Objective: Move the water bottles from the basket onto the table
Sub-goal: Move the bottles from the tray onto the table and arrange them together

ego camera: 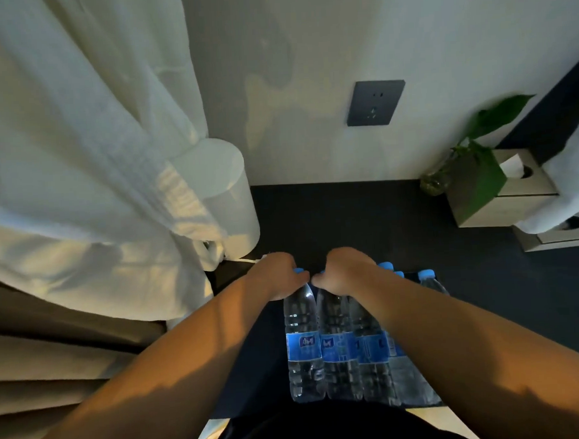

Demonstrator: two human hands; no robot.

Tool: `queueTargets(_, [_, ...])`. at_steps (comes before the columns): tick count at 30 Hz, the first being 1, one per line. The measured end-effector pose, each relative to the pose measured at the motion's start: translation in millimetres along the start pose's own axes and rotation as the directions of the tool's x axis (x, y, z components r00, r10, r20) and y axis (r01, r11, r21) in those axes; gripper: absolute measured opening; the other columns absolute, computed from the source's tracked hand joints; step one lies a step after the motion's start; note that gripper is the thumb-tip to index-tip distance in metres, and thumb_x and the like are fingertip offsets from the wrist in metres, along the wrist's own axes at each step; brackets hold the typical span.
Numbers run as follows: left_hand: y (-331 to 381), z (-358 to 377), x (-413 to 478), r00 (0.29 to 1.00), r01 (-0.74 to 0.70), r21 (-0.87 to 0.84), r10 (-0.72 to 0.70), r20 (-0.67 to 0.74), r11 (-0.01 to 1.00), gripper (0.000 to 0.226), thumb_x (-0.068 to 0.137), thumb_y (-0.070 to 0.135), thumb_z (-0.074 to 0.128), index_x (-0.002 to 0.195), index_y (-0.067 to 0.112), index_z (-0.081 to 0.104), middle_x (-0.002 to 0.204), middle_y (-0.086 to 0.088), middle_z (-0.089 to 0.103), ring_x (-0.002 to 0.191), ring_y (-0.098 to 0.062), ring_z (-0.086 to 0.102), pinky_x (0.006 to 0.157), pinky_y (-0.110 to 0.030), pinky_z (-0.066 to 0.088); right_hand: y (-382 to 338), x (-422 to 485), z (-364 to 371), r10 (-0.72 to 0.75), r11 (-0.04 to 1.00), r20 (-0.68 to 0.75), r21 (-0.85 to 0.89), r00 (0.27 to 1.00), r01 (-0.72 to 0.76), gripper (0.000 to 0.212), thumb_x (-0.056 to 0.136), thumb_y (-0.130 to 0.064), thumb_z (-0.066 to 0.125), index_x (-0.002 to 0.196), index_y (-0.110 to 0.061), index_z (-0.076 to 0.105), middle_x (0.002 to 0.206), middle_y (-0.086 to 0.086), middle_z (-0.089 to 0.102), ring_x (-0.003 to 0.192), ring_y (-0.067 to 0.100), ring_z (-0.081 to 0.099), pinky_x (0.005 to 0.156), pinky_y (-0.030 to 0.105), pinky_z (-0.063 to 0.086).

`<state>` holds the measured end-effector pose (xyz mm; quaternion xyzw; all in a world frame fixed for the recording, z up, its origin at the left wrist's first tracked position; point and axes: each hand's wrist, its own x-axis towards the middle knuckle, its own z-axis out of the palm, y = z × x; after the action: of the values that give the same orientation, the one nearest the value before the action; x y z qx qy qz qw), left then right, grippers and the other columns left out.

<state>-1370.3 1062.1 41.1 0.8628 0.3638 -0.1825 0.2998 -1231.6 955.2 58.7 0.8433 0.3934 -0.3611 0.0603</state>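
Right now your left hand is curled round the neck of the leftmost bottle and your right hand round the neck of the second bottle, probably because the neck gives a sure hold for standing them upright. I count five bottles, side by side along the near edge of the table; no basket shows

Clear, blue-capped, blue-labelled water bottles stand upright in a row on the dark table.
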Motion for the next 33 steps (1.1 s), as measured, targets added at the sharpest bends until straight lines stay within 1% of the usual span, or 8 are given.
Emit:
queueTargets(4, [1, -7, -11, 0.996, -0.055, -0.052, 0.052, -0.073, 0.997, 0.034, 0.086, 0.050, 0.064, 0.085, 0.016, 0.068, 0.084, -0.004, 0.067, 0.076, -0.018, 0.064, 0.064, -0.035, 0.049, 2, -9, -3, -0.031, 0.998, -0.047, 0.045, 0.998, 0.033, 0.034, 0.083, -0.050, 0.062, 0.069, -0.019, 0.063, 0.063, -0.002, 0.063, 0.060, 0.015, 0.062, 0.053, 0.028, 0.042])
queueTargets(8, [2, -9, -20, 0.990, -0.076, -0.082, 0.065, -0.129, 0.994, 0.028, 0.084, 0.047, 0.065, 0.085, 0.020, 0.075, 0.082, 0.002, 0.071, 0.077, -0.016, 0.067, 0.072, -0.035, 0.056, 6, -16, -9, -0.079, 0.993, -0.052, 0.082, 0.996, 0.083, 0.034, 0.079, -0.048, 0.061, 0.062, -0.018, 0.063, 0.056, -0.002, 0.062, 0.056, 0.018, 0.063, 0.054, 0.028, 0.045])
queueTargets(13, [7, -13, -37, 0.988, -0.063, -0.143, 0.041, -0.148, 0.988, 0.027, 0.087, 0.047, 0.067, 0.088, 0.021, 0.076, 0.086, 0.003, 0.070, 0.078, -0.011, 0.065, 0.063, -0.026, 0.049, 9, -30, -18, -0.108, 0.985, -0.126, 0.122, 0.986, 0.123, 0.036, 0.076, -0.050, 0.063, 0.059, -0.018, 0.066, 0.048, -0.003, 0.059, 0.049, 0.016, 0.062, 0.050, 0.031, 0.047])
queueTargets(19, [13, -23, -60, 0.999, -0.036, -0.137, 0.036, -0.005, 0.990, 0.027, 0.081, 0.052, 0.063, 0.084, 0.026, 0.070, 0.090, 0.002, 0.068, 0.080, -0.014, 0.064, 0.061, -0.028, 0.047, 14, -41, -25, -0.180, 0.974, -0.111, 0.121, 0.977, 0.193, 0.038, 0.080, -0.048, 0.062, 0.055, -0.020, 0.055, 0.039, -0.006, 0.040, 0.044, 0.016, 0.048, 0.050, 0.031, 0.039])
queueTargets(24, [19, -30, -83, 0.998, -0.064, -0.195, 0.065, -0.003, 0.979, 0.015, 0.074, 0.048, 0.062, 0.072, 0.035, 0.070, 0.082, 0.011, 0.067, 0.075, -0.008, 0.063, 0.063, -0.028, 0.047, 17, -54, -26, -0.278, 0.952, -0.098, 0.105, 0.956, 0.288, 0.046, 0.082, -0.053, 0.062, 0.075, -0.008, 0.072, 0.059, 0.000, 0.058, 0.056, 0.017, 0.059, 0.056, 0.034, 0.045])
queueTargets(27, [21, -28, -93, 0.997, -0.071, -0.239, 0.060, -0.053, 0.968, 0.019, 0.073, 0.043, 0.064, 0.064, 0.027, 0.068, 0.068, 0.008, 0.064, 0.064, -0.009, 0.057, 0.065, -0.031, 0.049, 16, -62, -28, -0.329, 0.938, -0.091, 0.086, 0.940, 0.336, 0.048, 0.079, -0.054, 0.063, 0.083, -0.007, 0.075, 0.060, 0.000, 0.060, 0.055, 0.016, 0.060, 0.055, 0.032, 0.043])
queueTargets(30, [23, -31, -99, 0.991, -0.101, -0.183, 0.084, -0.102, 0.978, 0.033, 0.081, 0.044, 0.067, 0.070, 0.013, 0.069, 0.066, -0.001, 0.062, 0.061, -0.011, 0.053, 0.064, -0.031, 0.047, 15, -69, -35, -0.348, 0.933, -0.073, 0.067, 0.935, 0.353, 0.042, 0.079, -0.054, 0.065, 0.079, -0.014, 0.076, 0.060, 0.001, 0.063, 0.056, 0.017, 0.063, 0.055, 0.032, 0.044])
queueTargets(33, [26, -44, -103, 0.979, -0.140, -0.107, 0.121, -0.162, 0.984, 0.039, 0.089, 0.048, 0.070, 0.080, 0.010, 0.074, 0.077, -0.008, 0.073, 0.070, -0.020, 0.066, 0.067, -0.035, 0.054, 14, -75, -47, -0.354, 0.928, -0.116, 0.080, 0.928, 0.364, 0.034, 0.079, -0.052, 0.069, 0.079, -0.019, 0.076, 0.074, 0.005, 0.074, 0.065, 0.019, 0.071, 0.056, 0.032, 0.048])
